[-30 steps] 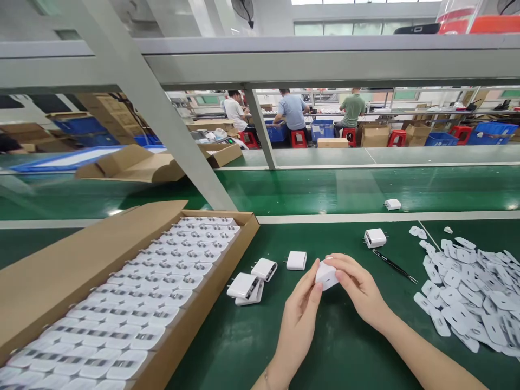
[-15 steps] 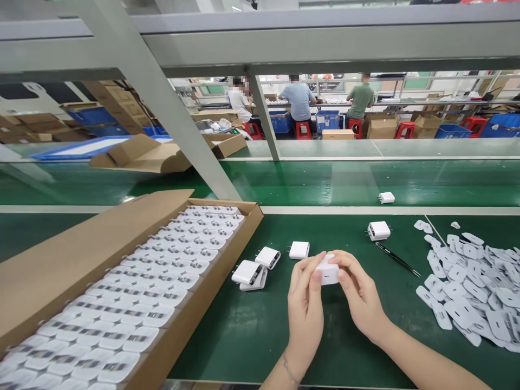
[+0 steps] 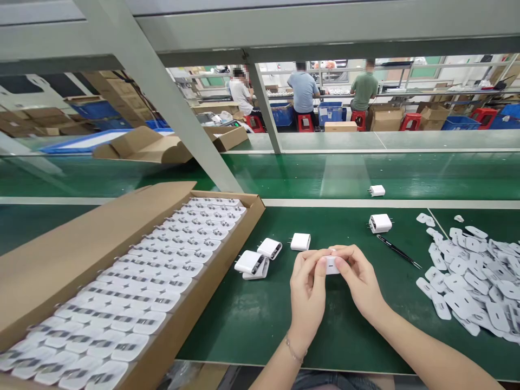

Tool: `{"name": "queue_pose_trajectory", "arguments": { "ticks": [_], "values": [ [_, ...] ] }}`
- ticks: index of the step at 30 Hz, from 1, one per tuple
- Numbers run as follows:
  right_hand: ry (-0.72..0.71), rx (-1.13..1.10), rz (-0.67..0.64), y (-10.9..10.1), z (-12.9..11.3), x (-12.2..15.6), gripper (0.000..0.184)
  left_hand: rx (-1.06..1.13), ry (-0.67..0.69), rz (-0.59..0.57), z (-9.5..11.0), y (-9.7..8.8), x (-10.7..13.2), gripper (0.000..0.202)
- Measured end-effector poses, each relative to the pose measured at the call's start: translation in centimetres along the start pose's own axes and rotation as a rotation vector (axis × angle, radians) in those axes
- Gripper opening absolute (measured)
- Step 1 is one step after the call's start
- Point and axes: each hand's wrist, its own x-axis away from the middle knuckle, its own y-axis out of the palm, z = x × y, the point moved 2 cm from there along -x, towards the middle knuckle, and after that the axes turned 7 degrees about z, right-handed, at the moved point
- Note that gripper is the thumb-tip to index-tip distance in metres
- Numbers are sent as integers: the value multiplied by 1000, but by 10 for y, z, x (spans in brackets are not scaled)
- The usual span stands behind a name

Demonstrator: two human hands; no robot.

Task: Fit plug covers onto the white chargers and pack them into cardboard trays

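Observation:
A white charger plug (image 3: 332, 265) is pinched between my left hand (image 3: 307, 287) and my right hand (image 3: 361, 279), its face with a small slot turned toward me. Both thumbs press on that face, and my fingers hide most of the body. Just beyond my left hand lies a white charger (image 3: 300, 241) with its prongs pointing left. Several more chargers (image 3: 249, 261) with open ends are clustered farther left, one resting on another. To the right of my hands are black tweezers (image 3: 398, 252) and another open-ended charger (image 3: 380, 223).
A cardboard box (image 3: 211, 295) packed with rows of chargers stands at left. On the right is a heap of flat white covers (image 3: 471, 276). One charger (image 3: 377, 190) sits beyond the pale strip. A slanted grey post (image 3: 174, 103) rises at left. Co-workers (image 3: 304, 92) sit in the background.
My thumbs have shifted inward onto the charger's slotted face, and my hands have closed more tightly around it. The view has tilted slightly downward.

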Motion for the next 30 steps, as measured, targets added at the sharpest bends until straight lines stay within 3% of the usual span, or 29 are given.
{"name": "queue_pose_trajectory", "arguments": {
  "ticks": [3,7,10,14,18,23,25,28,30],
  "values": [
    [52,-14,-3,-3,5,-6,22,-15,-47,-41,-6,-1,-3,24],
    [211,-165,-32,-4,8,-11,22,-74,-8,-277,-11,-13,-14,27],
    [377,-405,-77,-1,10,-12,21,-300,251,-391,-9,-24,-22,32],
    [539,-599,-50,2,16,-12,25,-581,648,-393,-5,-33,-30,38],
    [579,-534,-53,3,21,-12,25,-779,766,-337,-12,-37,-48,39],
    [389,-64,-123,-7,2,-36,23,-914,731,-162,-38,-46,-76,27],
    [187,363,-207,-9,-16,-63,23,-899,752,-165,-45,-49,-80,26],
    [-185,1246,-315,-7,-41,-120,26,-973,830,-175,-51,-52,-77,24],
    [-262,1552,-302,-3,-47,-158,24,-1056,889,-157,-54,-54,-75,23]
  ]
}}
